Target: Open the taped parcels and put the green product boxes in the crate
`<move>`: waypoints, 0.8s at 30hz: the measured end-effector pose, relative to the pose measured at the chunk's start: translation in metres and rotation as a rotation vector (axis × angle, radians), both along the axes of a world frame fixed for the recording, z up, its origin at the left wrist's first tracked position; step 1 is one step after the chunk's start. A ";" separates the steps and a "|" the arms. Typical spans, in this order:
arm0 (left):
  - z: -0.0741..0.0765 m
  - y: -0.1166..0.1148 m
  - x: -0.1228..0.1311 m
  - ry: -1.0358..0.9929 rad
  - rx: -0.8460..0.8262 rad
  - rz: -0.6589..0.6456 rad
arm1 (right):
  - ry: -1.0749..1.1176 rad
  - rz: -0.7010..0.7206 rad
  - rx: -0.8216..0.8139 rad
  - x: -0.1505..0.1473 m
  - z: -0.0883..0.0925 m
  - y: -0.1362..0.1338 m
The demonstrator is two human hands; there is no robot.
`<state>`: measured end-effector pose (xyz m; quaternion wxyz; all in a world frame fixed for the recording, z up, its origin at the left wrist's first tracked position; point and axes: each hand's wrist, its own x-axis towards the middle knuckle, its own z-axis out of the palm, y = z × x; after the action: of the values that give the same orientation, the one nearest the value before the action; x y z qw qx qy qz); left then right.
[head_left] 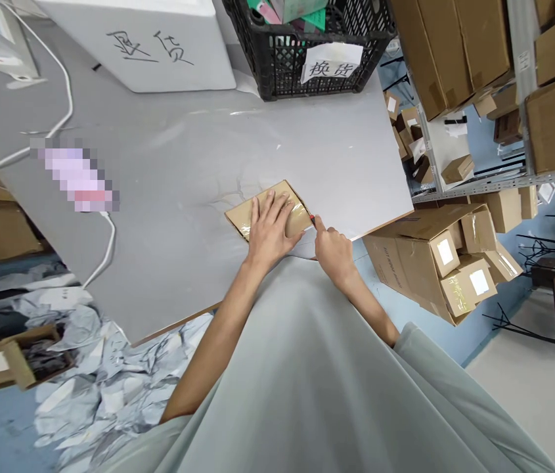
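Soft grey-green shirt cloth [326, 355] drapes toward the table [173, 197], where a flat cardboard box [242, 214], glossy with tape [298, 214], lies near the front edge. The left hand [271, 228] spreads over it, grasping nothing; the right hand's [333, 253] grip is closed around a small red-tipped tool [312, 218] (mostly hidden, probably a cutter) at one corner. Slitting seems in hand; the next stroke calls for firm bracing.

Black crate [284, 62] — just beside white bin [173, 26]
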<state>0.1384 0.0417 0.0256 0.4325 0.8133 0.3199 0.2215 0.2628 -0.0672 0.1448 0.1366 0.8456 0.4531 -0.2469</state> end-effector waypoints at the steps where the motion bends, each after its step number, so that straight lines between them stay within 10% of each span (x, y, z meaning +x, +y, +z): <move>1: 0.001 0.000 -0.001 0.006 0.002 -0.007 | 0.001 -0.006 -0.008 0.000 0.001 -0.005; 9: 0.008 0.002 0.002 0.085 0.044 -0.032 | 0.145 -0.133 0.159 0.016 0.008 -0.050; 24: 0.024 0.026 0.042 0.377 0.198 -0.053 | 0.360 -0.263 0.546 0.107 -0.075 -0.033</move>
<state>0.1809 0.0676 0.0496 0.2889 0.8870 0.3503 0.0841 0.3698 -0.1001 0.0697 -0.2096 0.8450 0.4062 -0.2775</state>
